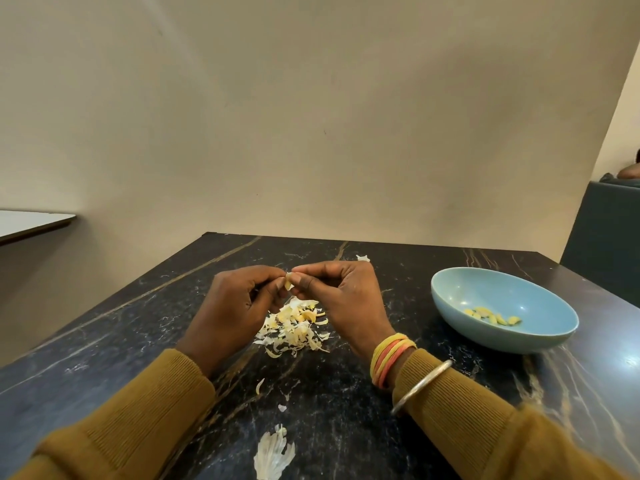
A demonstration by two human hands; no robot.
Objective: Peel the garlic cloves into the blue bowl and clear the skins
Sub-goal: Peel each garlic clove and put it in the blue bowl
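Being pinched between both hands, a garlic clove (288, 285) is being held above the dark marble table (104, 341), near the middle of the table top. The clove is being gripped from the left by the thumb and fingertips of the left hand (235, 306) and from the right by the thumb and forefinger of the right hand (346, 299). The other fingers of both hands are curled in toward the palms. Only a small pale-yellow part of the clove is being exposed between the fingertips, so how much skin is on it cannot be told.

Directly beneath the hands, a pile of garlic skins (294, 327) is being supported by the table. Some yellowish pieces are lying mixed into the pile; whether they are cloves or skins cannot be told. A large white skin piece (273, 452) is lying near the front edge, small flakes (259, 386) are lying between it and the pile, and one flake (363, 258) is lying just beyond the right hand.

The blue bowl (502, 341) is standing upright on the table to the right of the right hand, well apart from the pile. Several peeled cloves (491, 317) are lying in its bottom.

Yellow and orange thread bands (389, 358) and a metal bangle (420, 386) are being worn on the right wrist. Both forearms are being covered by mustard ribbed sleeves (138, 417).
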